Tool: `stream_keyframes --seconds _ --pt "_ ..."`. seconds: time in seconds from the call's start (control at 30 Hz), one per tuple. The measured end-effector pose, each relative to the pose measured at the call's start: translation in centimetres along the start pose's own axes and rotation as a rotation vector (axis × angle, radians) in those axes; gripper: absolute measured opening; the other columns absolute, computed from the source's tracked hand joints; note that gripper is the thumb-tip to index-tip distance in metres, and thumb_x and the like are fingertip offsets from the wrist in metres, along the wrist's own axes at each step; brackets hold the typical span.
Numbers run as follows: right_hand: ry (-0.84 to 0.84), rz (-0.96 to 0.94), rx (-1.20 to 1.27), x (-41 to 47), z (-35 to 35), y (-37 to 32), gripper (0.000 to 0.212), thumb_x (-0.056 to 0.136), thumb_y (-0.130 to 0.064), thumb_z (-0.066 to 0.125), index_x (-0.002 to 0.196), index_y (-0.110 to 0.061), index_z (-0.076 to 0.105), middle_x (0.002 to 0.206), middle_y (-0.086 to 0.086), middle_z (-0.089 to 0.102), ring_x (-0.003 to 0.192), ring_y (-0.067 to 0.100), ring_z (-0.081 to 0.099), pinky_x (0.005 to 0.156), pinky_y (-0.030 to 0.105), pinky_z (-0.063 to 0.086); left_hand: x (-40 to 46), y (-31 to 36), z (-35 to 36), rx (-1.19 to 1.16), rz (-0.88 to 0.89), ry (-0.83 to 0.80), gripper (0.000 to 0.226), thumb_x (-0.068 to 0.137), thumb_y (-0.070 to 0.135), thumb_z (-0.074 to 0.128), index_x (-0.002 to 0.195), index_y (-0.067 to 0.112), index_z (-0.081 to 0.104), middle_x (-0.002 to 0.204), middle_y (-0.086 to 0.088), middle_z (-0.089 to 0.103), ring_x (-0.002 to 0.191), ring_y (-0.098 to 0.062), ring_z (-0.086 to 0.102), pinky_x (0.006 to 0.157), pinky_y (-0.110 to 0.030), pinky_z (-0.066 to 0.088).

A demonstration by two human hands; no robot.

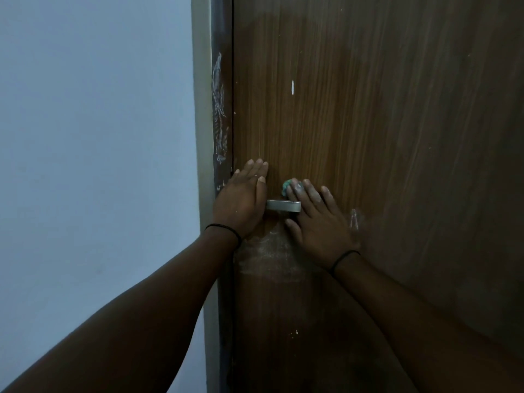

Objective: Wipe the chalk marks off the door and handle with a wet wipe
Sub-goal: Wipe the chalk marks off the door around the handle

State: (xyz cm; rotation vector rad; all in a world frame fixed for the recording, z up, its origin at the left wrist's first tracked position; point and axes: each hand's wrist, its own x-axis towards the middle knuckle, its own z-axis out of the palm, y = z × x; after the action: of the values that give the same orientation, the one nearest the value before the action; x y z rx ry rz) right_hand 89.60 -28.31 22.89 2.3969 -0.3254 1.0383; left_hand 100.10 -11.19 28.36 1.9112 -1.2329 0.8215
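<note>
- Now the right hand [320,222], fingers straight, presses a balled wet wipe [287,188] on the door [382,137] at 12 o'clock of the handle [283,206].
- Left hand [243,199] lies flat, holding nothing, bracing the door.
- Likely next: the chalk smear [269,251] at 6 o'clock.

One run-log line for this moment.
left hand flat on door | right hand presses wipe above handle | chalk smear below handle remains
</note>
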Motion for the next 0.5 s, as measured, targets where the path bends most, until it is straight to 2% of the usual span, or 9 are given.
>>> stream_keyframes --seconds 0.07,0.17,0.23,0.3,0.43,0.5 --pt "0.0 0.008 0.064 0.8 0.3 -2.3 0.064 0.1 -0.049 0.027 0.154 -0.016 0.015 0.162 0.004 0.01 0.15 0.021 0.001 0.121 0.042 0.002 0.0 0.0 0.1 0.009 0.003 -0.007 0.044 0.105 0.022 0.027 0.146 0.013 0.036 0.154 -0.002 0.036 0.145 -0.012 0.023 0.116 -0.026 0.014" --pt "-0.065 -0.108 0.047 -0.8 1.7 -4.6 0.059 0.101 -0.048 0.029 0.151 -0.016 0.027 0.158 0.007 0.028 0.148 0.024 0.018 0.122 0.045 0.009 0.1 -0.1 -0.1 0.025 0.013 -0.017 0.044 0.105 0.021 0.027 0.146 0.012 0.037 0.153 -0.001 0.036 0.145 -0.012 0.023 0.117 -0.026 0.014" --pt "-0.08 -0.115 0.007 -2.7 2.3 -3.9 0.058 0.102 -0.048 0.028 0.15 -0.016 0.031 0.155 0.006 0.036 0.146 0.024 0.024 0.121 0.045 0.011 0.2 -0.2 -0.2 0.039 0.025 -0.023 0.044 0.105 0.021 0.027 0.146 0.012 0.037 0.153 -0.001 0.036 0.145 -0.012 0.024 0.117 -0.025 0.013" --pt "-0.051 -0.058 -0.008 -3.5 2.3 -2.5 0.057 0.102 -0.047 0.026 0.15 -0.015 0.029 0.156 0.006 0.032 0.148 0.022 0.017 0.121 0.046 0.01 0.1 -0.2 -0.1 0.045 0.029 -0.02 0.044 0.105 0.021 0.027 0.147 0.012 0.037 0.154 -0.001 0.036 0.145 -0.012 0.023 0.116 -0.024 0.011" --pt "0.0 0.086 0.06 -1.5 1.0 -2.1 0.063 0.101 -0.048 0.027 0.154 -0.016 0.016 0.163 0.002 0.008 0.151 0.019 -0.002 0.122 0.043 0.005 -0.1 -0.1 0.5 0.036 0.014 0.0 0.045 0.105 0.023 0.027 0.148 0.014 0.034 0.155 -0.001 0.033 0.146 -0.012 0.02 0.116 -0.025 0.011" --pt "-0.023 0.068 0.101 -0.9 0.9 -3.5 0.064 0.1 -0.049 0.029 0.154 -0.017 0.016 0.163 0.002 0.009 0.151 0.019 -0.002 0.122 0.042 0.004 -0.1 -0.2 0.6 0.042 0.008 -0.008 0.045 0.105 0.025 0.026 0.149 0.015 0.032 0.156 0.0 0.031 0.146 -0.011 0.018 0.116 -0.026 0.01"
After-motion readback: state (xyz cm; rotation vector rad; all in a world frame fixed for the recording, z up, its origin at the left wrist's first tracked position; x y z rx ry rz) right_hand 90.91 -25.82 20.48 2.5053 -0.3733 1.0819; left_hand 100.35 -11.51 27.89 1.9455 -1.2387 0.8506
